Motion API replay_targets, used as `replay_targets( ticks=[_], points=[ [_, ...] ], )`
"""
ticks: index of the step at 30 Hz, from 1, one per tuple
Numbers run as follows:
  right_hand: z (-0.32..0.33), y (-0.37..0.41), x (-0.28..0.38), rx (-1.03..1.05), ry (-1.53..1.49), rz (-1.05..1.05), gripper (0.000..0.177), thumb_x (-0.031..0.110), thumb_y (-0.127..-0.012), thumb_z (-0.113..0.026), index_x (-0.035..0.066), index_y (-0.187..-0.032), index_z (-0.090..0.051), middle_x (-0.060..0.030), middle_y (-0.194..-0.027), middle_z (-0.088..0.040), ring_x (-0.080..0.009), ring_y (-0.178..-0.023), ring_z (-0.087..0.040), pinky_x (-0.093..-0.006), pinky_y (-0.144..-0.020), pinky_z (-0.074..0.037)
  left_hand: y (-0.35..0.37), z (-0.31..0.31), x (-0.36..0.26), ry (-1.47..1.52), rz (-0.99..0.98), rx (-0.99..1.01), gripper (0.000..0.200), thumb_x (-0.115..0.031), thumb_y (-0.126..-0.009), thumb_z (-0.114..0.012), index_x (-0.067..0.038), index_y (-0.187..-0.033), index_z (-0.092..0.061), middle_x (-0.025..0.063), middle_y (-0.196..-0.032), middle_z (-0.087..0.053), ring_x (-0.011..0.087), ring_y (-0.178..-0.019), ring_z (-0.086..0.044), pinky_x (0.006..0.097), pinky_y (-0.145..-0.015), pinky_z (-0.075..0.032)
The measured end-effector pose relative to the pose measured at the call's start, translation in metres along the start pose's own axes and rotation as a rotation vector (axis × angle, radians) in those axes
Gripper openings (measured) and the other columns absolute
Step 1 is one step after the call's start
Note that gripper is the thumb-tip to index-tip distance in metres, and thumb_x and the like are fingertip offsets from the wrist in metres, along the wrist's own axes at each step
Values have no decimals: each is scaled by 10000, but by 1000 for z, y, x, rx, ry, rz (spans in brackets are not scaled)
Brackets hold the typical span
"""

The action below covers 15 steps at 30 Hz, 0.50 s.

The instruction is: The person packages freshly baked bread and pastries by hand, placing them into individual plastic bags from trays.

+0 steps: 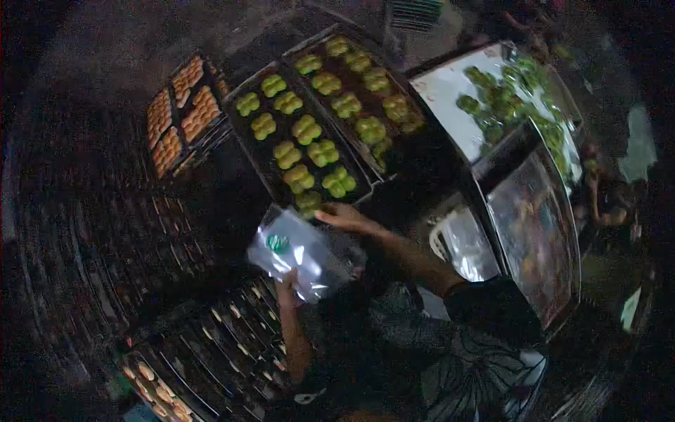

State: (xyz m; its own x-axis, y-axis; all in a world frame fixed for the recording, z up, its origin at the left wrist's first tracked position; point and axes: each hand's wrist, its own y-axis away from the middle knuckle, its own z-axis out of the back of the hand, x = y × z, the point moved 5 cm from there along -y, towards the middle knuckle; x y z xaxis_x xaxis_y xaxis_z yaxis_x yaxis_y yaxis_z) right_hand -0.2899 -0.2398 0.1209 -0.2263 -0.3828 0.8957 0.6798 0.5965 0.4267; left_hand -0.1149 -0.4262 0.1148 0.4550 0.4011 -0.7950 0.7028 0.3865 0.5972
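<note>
A clear plastic bag (299, 253) with a green print hangs in front of my body, with my left hand (287, 285) closed on its lower edge. Just above the bag, my right hand (343, 216) reaches to the near end of a dark tray (269, 158). Its fingertips are at a green clover-shaped bun (308, 202); whether they grip it is too dark to tell. Several more green buns (306, 129) lie in rows on that tray.
A second tray (330, 109) of green buns lies alongside. At the right are a white tray (443, 95) with wrapped green items, a framed clear-topped case (531, 232) and more plastic bags (467, 243). Brown buns (200, 112) stand at the upper left, racks at the lower left.
</note>
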Motion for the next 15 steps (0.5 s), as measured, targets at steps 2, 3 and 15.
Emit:
replay_targets(
  ticks=[2, 3, 15],
  points=[
    [17, -86, -87, 15, 624, -266, 688, 581, -770, -387, -16, -1102, -472, -239, -1096, -480, -310, -977, -505, -429, -831, -383, -10, 23, 13, 77, -25, -121, 426, -93, -732, -593, 4, -1110, -420, 79, -944, -523, 177, -804, -519, 317, -687, -430],
    [22, -116, -125, 77, 747, -368, 679, 574, -768, -391, -15, -1095, -474, -236, -1087, -481, -308, -969, -506, -428, -826, -384, -9, 39, 20, 110, -29, -188, 420, -104, -735, -597, 4, -1103, -426, 81, -942, -520, 180, -798, -519, 321, -691, -428],
    [-10, -207, -226, 63, 786, -518, 570, 496, -743, -444, -5, -1009, -496, -198, -990, -497, -282, -883, -511, -411, -764, -392, 46, 85, 203, -158, 361, -471, 421, -224, -731, -625, -8, -1056, -468, 60, -885, -535, 153, -767, -505, 303, -707, -414]
  ],
)
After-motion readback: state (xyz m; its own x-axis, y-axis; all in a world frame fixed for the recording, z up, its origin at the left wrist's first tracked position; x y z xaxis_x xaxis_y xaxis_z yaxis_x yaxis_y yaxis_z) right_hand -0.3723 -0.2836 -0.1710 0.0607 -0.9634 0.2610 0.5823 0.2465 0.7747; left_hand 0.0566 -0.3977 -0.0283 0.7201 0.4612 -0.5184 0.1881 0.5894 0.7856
